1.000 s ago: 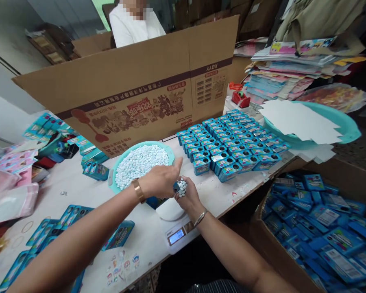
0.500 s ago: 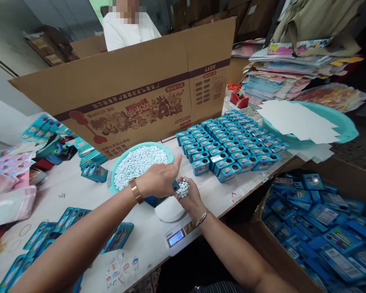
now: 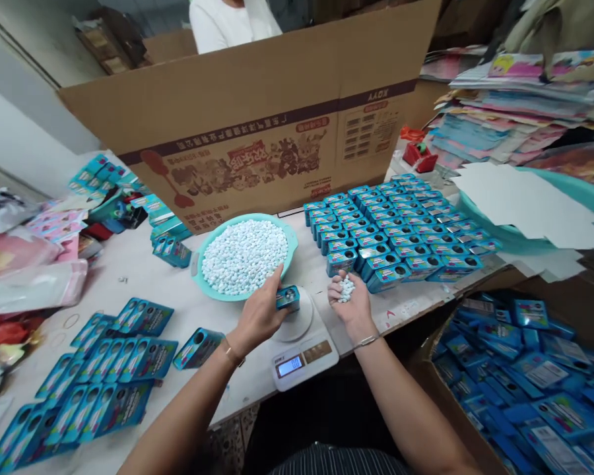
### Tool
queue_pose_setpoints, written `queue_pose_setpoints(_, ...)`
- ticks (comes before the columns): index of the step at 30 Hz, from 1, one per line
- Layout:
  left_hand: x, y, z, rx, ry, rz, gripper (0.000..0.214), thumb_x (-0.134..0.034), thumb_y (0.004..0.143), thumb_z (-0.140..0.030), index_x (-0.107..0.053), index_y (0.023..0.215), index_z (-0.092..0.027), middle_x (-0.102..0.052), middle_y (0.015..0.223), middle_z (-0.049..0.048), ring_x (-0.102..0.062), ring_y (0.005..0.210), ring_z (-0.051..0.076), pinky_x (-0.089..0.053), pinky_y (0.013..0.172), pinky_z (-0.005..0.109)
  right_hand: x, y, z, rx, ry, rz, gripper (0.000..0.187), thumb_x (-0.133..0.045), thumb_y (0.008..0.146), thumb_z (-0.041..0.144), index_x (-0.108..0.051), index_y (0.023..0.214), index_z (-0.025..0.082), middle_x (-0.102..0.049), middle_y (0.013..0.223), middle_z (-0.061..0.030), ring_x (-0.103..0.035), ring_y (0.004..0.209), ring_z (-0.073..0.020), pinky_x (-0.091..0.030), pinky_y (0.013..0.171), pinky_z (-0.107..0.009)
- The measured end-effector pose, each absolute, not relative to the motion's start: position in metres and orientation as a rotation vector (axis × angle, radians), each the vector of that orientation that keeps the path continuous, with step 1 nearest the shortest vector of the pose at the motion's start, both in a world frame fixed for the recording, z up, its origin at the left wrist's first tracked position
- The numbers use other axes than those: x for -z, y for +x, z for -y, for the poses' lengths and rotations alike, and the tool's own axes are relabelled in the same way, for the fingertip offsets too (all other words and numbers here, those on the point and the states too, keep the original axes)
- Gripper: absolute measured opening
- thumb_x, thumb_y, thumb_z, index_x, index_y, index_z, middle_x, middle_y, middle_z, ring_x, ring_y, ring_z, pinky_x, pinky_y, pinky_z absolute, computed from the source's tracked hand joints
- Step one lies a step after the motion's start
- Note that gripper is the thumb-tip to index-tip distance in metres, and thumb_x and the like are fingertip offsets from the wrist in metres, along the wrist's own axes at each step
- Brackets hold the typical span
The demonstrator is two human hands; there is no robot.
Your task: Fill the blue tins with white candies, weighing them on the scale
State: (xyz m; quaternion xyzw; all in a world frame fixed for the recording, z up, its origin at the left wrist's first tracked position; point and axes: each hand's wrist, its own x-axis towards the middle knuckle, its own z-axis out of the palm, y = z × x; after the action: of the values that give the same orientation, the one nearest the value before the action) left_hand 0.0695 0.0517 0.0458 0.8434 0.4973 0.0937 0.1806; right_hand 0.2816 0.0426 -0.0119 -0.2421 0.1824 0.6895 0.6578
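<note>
My left hand (image 3: 258, 315) grips a small blue tin box (image 3: 288, 297) and holds it on the round pan of a white digital scale (image 3: 301, 346). To the right of the scale, my right hand (image 3: 349, 303) is cupped palm up around a heap of small white candies (image 3: 346, 288). Just behind my left hand sits a teal bowl (image 3: 205, 237) full of the same white candies. Several rows of blue tin boxes (image 3: 396, 224) stand on the white table (image 3: 143, 284) behind my right hand.
A big open cardboard carton (image 3: 257, 125) stands across the back, with a person in white (image 3: 232, 23) behind it. Flat blue lids (image 3: 99, 376) lie front left. A carton of blue packs (image 3: 525, 376) sits lower right. Paper stacks (image 3: 515, 99) and a teal basin (image 3: 480, 218) are at right.
My hands have separated. The left one has brought the tin box down onto the scale pan, and the right one has moved to the right with its candies. The camera shifted left.
</note>
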Motion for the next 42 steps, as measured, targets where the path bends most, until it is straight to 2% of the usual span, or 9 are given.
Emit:
queue_pose_setpoints(2, -0.040, 0.066, -0.044, -0.380, 2.409, -1.389, 0.092, -0.063, 0.082, -0.020, -0.004, 0.153, -0.018, -0.057, 0.124, 0.0141, -0.058, 0.116, 0.029, -0.049, 0.097, 0.045, 0.012, 0.287, -0.042, -1.550, -0.564, -0.370, 0.015, -0.043, 0.086, 0.021, -0.054, 0.077, 0.020, -0.051, 0.058, 0.0032, -0.040, 0.039, -0.0066, -0.029, 0.033, -0.015)
queue_pose_setpoints(5, -0.056, 0.055, -0.035, -0.690, 2.455, -1.408, 0.101, -0.069, 0.082, -0.030, 0.002, 0.153, -0.019, -0.047, 0.137, 0.0194, -0.047, 0.129, 0.033, -0.044, 0.105, 0.051, 0.013, 0.294, -0.041, -1.551, -0.573, -0.278, 0.011, -0.045, 0.084, 0.020, -0.054, 0.078, 0.021, -0.051, 0.060, 0.0032, -0.041, 0.041, -0.0072, -0.032, 0.035, -0.015)
queue_pose_setpoints(8, -0.082, 0.038, -0.029, -1.045, 2.390, -1.528, 0.097, -0.067, 0.085, -0.040, 0.000, 0.154, -0.023, -0.044, 0.140, 0.0181, -0.045, 0.130, 0.032, -0.045, 0.105, 0.052, 0.012, 0.300, -0.041, -1.578, -0.562, -0.213, 0.008, -0.047, 0.082, 0.018, -0.052, 0.077, 0.022, -0.052, 0.061, 0.0037, -0.044, 0.044, -0.0069, -0.037, 0.038, -0.015)
queue_pose_setpoints(11, -0.091, 0.021, -0.024, -1.215, 2.293, -1.599, 0.086, -0.063, 0.088, -0.042, -0.008, 0.153, -0.026, -0.048, 0.135, 0.0143, -0.049, 0.126, 0.029, -0.051, 0.099, 0.048, 0.006, 0.303, -0.041, -1.603, -0.562, -0.201, 0.008, -0.047, 0.081, 0.016, -0.051, 0.077, 0.022, -0.051, 0.062, 0.0042, -0.046, 0.045, -0.0066, -0.040, 0.040, -0.016)
queue_pose_setpoints(19, -0.058, 0.007, -0.013, -1.198, 2.168, -1.548, 0.073, -0.063, 0.089, -0.035, -0.023, 0.150, -0.026, -0.052, 0.130, 0.0127, -0.053, 0.122, 0.025, -0.054, 0.095, 0.041, -0.005, 0.293, -0.038, -1.567, -0.581, -0.251, 0.010, -0.044, 0.081, 0.016, -0.051, 0.077, 0.021, -0.051, 0.061, 0.0033, -0.047, 0.044, -0.0065, -0.041, 0.040, -0.014)
queue_pose_setpoints(28, -0.030, 0.012, -0.007, -1.098, 2.073, -1.517, 0.077, -0.064, 0.089, -0.037, -0.020, 0.151, -0.027, -0.048, 0.136, 0.0137, -0.050, 0.128, 0.026, -0.051, 0.098, 0.043, -0.015, 0.285, -0.038, -1.534, -0.606, -0.328, 0.017, -0.039, 0.086, 0.017, -0.054, 0.079, 0.021, -0.051, 0.061, 0.0028, -0.045, 0.043, -0.0076, -0.042, 0.038, -0.016)
queue_pose_setpoints(32, -0.017, 0.017, -0.008, -1.124, 2.041, -1.457, 0.076, -0.067, 0.087, -0.037, -0.025, 0.149, -0.027, -0.047, 0.138, 0.0137, -0.049, 0.129, 0.027, -0.049, 0.101, 0.045, -0.014, 0.284, -0.040, -1.530, -0.631, -0.345, 0.018, -0.039, 0.087, 0.018, -0.055, 0.078, 0.020, -0.052, 0.060, 0.0022, -0.047, 0.045, -0.0082, -0.044, 0.039, -0.017)
queue_pose_setpoints(38, 0.020, 0.034, -0.015, -1.214, 1.953, -1.367, 0.067, -0.073, 0.082, -0.036, -0.040, 0.139, -0.024, -0.053, 0.131, 0.0126, -0.055, 0.122, 0.027, -0.050, 0.099, 0.044, -0.008, 0.277, -0.044, -1.424, -0.747, -0.349, 0.017, -0.043, 0.087, 0.018, -0.056, 0.076, 0.019, -0.057, 0.060, 0.0013, -0.056, 0.049, -0.0094, -0.053, 0.049, -0.021)
queue_pose_setpoints(42, 0.042, 0.054, -0.019, -1.253, 1.770, -1.367, 0.064, -0.074, 0.079, -0.034, -0.044, 0.134, -0.022, -0.058, 0.125, 0.0115, -0.059, 0.117, 0.026, -0.049, 0.100, 0.042, -0.004, 0.266, -0.043, -1.426, -0.804, -0.341, 0.016, -0.045, 0.086, 0.017, -0.057, 0.076, 0.019, -0.063, 0.062, 0.0001, -0.062, 0.053, -0.0123, -0.059, 0.058, -0.029)
